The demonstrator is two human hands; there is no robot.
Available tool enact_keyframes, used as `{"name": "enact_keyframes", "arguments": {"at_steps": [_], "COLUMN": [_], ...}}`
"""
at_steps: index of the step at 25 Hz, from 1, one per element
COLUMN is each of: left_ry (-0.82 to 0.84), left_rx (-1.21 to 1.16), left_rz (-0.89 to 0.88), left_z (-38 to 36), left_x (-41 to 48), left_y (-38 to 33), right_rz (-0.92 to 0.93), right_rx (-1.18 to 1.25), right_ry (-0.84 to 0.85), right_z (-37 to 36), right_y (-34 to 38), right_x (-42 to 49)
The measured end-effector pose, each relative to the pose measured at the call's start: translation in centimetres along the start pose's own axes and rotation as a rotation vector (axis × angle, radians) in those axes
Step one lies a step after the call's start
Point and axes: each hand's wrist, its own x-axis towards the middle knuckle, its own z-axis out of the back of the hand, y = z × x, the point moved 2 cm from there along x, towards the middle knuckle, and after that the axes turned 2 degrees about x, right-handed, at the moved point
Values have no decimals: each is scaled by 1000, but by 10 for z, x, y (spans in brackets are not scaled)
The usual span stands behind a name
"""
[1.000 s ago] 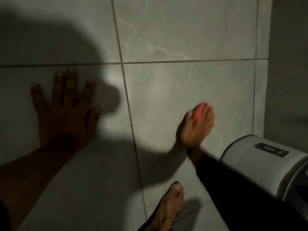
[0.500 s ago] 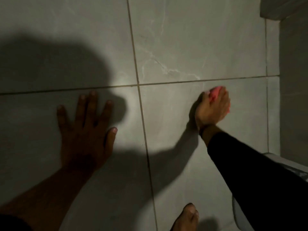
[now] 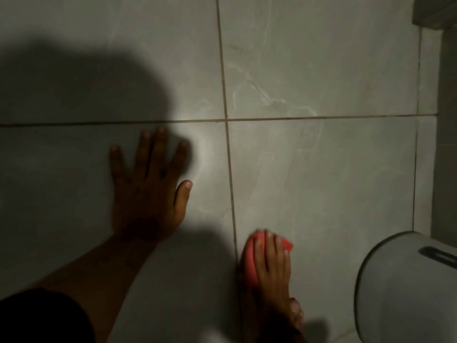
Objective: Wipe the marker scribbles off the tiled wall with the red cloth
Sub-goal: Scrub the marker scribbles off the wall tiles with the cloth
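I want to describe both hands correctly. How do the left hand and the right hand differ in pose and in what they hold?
The left hand lies flat with fingers spread; the right hand is cupped over the red cloth. The left hand holds nothing. The left hand sits in shadow; the right hand is lit. Both press on the tiled wall.

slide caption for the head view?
Right hand presses red cloth on grey tiled wall; left hand braces flat.

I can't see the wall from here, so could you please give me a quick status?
Left hand flat on tiled wall, fingers spread. Right hand pressing red cloth beside the grout line. No scribbles discernible. White container close on the right.
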Motion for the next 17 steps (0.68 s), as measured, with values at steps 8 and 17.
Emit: {"name": "enact_keyframes", "arguments": {"at_steps": [8, 17], "left_ry": [25, 61], "left_rx": [-13, -27], "left_rz": [8, 3], "left_z": [-1, 5], "left_x": [0, 0], "left_y": [1, 0], "right_rz": [104, -692], "right_rx": [222, 368], "right_ry": [-177, -239], "right_z": [34, 36], "right_y": [42, -110], "right_x": [191, 145]}}
